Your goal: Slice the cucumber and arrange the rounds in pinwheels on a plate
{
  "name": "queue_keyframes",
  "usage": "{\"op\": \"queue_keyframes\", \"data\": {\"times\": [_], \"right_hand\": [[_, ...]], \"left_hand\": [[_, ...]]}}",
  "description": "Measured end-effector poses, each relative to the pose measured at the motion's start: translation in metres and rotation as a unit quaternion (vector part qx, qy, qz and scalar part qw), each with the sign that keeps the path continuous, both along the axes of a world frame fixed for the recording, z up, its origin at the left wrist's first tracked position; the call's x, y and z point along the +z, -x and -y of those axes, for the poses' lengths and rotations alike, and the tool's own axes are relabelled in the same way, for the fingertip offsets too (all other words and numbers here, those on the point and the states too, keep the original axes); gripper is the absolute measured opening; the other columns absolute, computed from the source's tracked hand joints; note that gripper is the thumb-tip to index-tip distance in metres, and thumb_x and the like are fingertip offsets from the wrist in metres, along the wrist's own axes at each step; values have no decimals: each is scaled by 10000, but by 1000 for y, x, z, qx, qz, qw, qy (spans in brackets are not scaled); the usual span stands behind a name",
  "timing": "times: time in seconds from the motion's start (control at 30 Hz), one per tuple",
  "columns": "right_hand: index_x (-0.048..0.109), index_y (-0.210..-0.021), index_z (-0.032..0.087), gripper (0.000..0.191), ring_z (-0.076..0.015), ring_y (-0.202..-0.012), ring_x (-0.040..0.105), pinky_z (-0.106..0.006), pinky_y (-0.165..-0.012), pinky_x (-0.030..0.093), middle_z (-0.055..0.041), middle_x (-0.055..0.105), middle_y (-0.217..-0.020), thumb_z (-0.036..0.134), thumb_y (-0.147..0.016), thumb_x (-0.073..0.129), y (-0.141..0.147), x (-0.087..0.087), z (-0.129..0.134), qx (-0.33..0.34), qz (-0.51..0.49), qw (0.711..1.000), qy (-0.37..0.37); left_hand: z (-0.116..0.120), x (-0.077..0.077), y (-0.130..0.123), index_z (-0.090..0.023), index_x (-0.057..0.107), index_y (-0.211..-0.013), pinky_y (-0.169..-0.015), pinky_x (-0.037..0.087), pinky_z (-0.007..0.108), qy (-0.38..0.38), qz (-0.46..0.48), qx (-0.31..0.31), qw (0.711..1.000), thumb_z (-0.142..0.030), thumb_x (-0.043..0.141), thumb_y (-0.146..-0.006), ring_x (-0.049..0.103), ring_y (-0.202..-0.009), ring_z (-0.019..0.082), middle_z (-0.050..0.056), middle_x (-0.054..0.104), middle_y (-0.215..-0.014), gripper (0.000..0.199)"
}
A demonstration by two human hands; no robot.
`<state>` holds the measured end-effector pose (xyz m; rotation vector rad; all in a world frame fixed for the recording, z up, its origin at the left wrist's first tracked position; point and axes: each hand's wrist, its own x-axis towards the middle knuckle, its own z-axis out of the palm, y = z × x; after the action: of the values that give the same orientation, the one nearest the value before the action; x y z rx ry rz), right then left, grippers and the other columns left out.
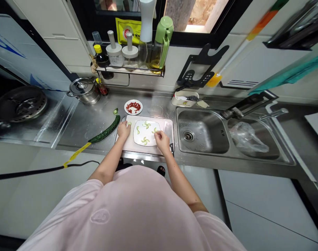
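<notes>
A white plate point(147, 133) with a dark rim line lies on the pale cutting board point(130, 147). Thin green-edged cucumber slices point(145, 141) form small pinwheel patterns on it. At the plate's right edge, my right hand point(162, 141) pinches a cucumber slice point(155, 130) just at the plate surface. My left hand point(124, 130) rests at the board's left side, its fingers curled against a small stack of cucumber slices point(129, 123). A long cut cucumber point(105, 130) lies left of the board. Behind it is a cucumber end piece point(115, 111). A knife point(169, 130) lies along the board's right side.
Behind the board stands a small plate point(133, 101) of chopped red pieces. A lidded steel pot point(84, 90) and a wok point(20, 103) are at left. The double sink point(203, 130) is at right, with a plastic bag point(249, 136). A condiment rack point(130, 71) hangs above the counter.
</notes>
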<state>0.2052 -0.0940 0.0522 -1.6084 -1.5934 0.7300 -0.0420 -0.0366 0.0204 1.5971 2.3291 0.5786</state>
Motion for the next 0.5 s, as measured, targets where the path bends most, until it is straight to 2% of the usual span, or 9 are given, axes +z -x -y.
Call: {"op": "queue_keyframes", "data": {"times": [0.27, 0.5], "right_hand": [[649, -836, 184, 263, -186, -688, 563, -277, -640, 408, -40, 647, -737, 395, -824, 491, -23, -9, 9, -32, -11, 999, 10], [654, -826, 187, 257, -195, -701, 580, -293, -671, 428, -48, 660, -736, 386, -811, 492, -25, -8, 13, -40, -11, 999, 13]], "left_hand": [[-1, 3, -6, -186, 645, -1127, -850, 431, 346, 24, -31, -6, 999, -334, 528, -850, 553, -1039, 275, 150, 560, -1121, 335], [-6, 2, -6, -193, 651, -1050, -804, 432, 324, 17, -14, 12, 1000, -294, 555, -823, 577, -950, 244, 121, 575, -1066, 266]]}}
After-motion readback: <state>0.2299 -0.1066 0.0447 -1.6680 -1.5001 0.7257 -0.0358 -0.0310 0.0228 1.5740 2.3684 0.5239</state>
